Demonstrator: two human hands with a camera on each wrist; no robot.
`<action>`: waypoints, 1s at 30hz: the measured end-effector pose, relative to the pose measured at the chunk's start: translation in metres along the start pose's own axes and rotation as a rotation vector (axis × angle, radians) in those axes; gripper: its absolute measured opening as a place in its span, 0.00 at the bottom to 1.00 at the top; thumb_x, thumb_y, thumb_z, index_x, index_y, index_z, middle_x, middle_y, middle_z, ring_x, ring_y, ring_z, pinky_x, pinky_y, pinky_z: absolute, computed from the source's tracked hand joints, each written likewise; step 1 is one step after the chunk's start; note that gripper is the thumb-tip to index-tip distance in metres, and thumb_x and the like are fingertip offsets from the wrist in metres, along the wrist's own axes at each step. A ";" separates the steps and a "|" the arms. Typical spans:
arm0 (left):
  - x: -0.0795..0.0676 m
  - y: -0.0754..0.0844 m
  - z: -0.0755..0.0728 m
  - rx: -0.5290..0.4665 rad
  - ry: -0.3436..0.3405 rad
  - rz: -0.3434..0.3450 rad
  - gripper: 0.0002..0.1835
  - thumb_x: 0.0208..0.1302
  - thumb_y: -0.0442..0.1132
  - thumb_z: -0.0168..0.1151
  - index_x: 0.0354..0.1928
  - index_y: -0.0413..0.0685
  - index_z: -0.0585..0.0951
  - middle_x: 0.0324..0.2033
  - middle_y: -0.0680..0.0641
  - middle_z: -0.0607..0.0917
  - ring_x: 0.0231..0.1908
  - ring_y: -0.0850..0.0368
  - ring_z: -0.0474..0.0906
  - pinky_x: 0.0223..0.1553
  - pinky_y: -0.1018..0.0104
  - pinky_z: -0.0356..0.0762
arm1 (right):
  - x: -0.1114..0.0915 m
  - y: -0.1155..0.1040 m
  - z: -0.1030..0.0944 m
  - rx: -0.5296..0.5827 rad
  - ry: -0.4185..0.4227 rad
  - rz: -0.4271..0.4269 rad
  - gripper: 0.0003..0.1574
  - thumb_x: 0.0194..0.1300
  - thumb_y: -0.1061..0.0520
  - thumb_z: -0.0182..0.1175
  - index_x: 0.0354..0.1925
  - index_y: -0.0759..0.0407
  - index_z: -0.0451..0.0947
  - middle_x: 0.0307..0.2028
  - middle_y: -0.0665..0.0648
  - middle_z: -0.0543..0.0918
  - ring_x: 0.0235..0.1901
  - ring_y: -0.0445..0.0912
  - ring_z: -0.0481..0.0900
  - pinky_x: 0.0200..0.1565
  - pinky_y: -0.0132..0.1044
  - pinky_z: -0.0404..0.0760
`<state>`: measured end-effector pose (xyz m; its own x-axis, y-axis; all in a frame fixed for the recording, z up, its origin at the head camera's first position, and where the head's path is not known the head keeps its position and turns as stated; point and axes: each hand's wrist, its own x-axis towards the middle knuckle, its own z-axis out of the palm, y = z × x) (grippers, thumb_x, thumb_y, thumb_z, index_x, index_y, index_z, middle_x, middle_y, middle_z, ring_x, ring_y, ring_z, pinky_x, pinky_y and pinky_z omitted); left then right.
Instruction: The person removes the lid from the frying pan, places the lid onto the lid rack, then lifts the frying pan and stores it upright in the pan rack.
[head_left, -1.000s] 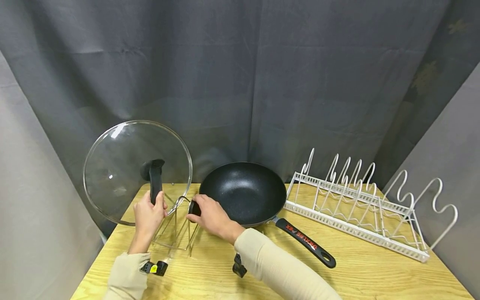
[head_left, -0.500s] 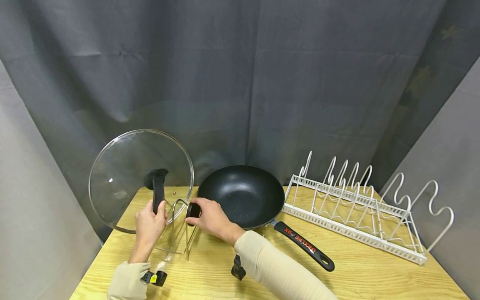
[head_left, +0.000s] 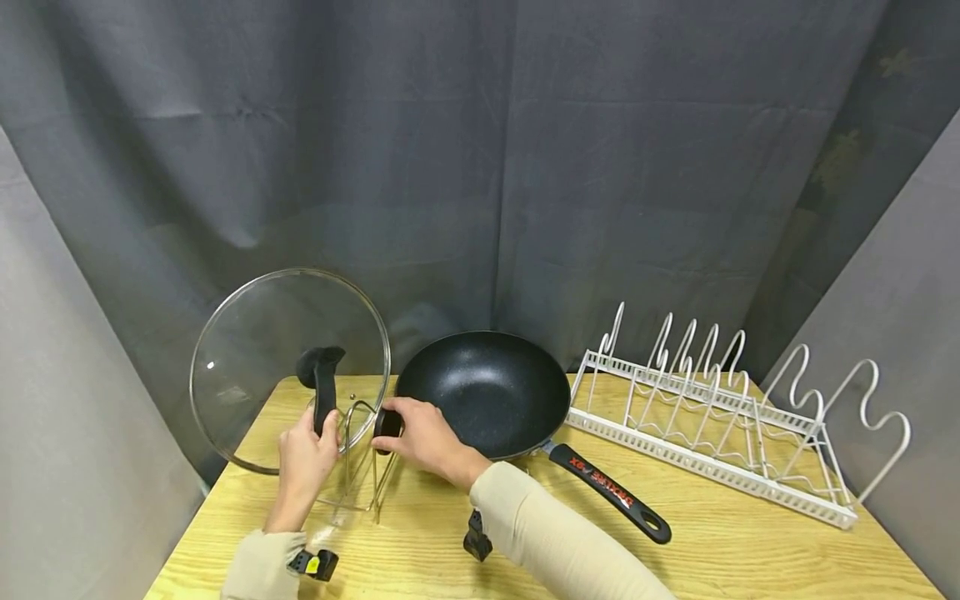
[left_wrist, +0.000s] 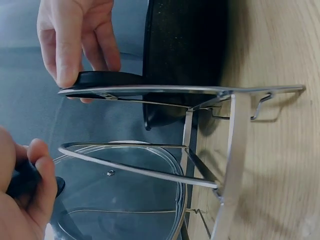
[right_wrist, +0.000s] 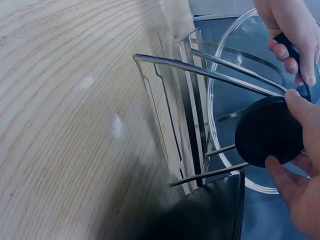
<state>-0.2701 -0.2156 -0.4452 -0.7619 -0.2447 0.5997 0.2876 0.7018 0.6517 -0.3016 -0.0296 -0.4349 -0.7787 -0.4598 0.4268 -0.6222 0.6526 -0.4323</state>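
My left hand grips the black handle of a large clear glass lid, held upright at the left. The lid's lower right edge is at a small metal wire rack; in the left wrist view its rim shows beyond the wire loop. With thumb and fingers, my right hand pinches a round black disc at the top of the rack's right-hand loop. How the disc joins the loop is hidden.
A black wok stands just right of the rack, its handle pointing toward the front right. Farther right sits a white wire rack with several wavy dividers. Grey curtains hang behind the wooden table.
The lid and my left hand have moved down and slightly right, closer to the metal rack. My right hand keeps its pinch on the black disc.
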 end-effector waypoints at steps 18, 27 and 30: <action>-0.006 -0.002 0.006 0.053 0.001 0.002 0.13 0.66 0.40 0.59 0.23 0.44 0.75 0.09 0.53 0.76 0.09 0.63 0.67 0.13 0.65 0.63 | 0.000 0.000 0.001 0.008 -0.028 0.027 0.35 0.56 0.42 0.68 0.58 0.56 0.73 0.55 0.52 0.78 0.52 0.45 0.77 0.51 0.36 0.75; -0.013 -0.005 0.006 0.009 0.009 -0.008 0.12 0.66 0.40 0.58 0.24 0.46 0.75 0.10 0.53 0.78 0.07 0.63 0.69 0.09 0.69 0.63 | 0.000 0.000 0.000 0.046 0.010 -0.002 0.35 0.55 0.44 0.69 0.56 0.59 0.74 0.52 0.54 0.79 0.40 0.41 0.78 0.42 0.28 0.76; -0.017 -0.006 0.005 0.006 0.017 -0.006 0.13 0.66 0.39 0.59 0.23 0.46 0.75 0.10 0.54 0.77 0.07 0.64 0.70 0.08 0.70 0.62 | 0.000 -0.001 0.000 0.060 0.003 0.007 0.35 0.55 0.45 0.69 0.57 0.60 0.74 0.53 0.55 0.78 0.41 0.41 0.79 0.42 0.27 0.76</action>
<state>-0.2622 -0.2126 -0.4618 -0.7538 -0.2600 0.6035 0.2793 0.7045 0.6524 -0.3008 -0.0298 -0.4345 -0.7831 -0.4530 0.4262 -0.6203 0.6189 -0.4819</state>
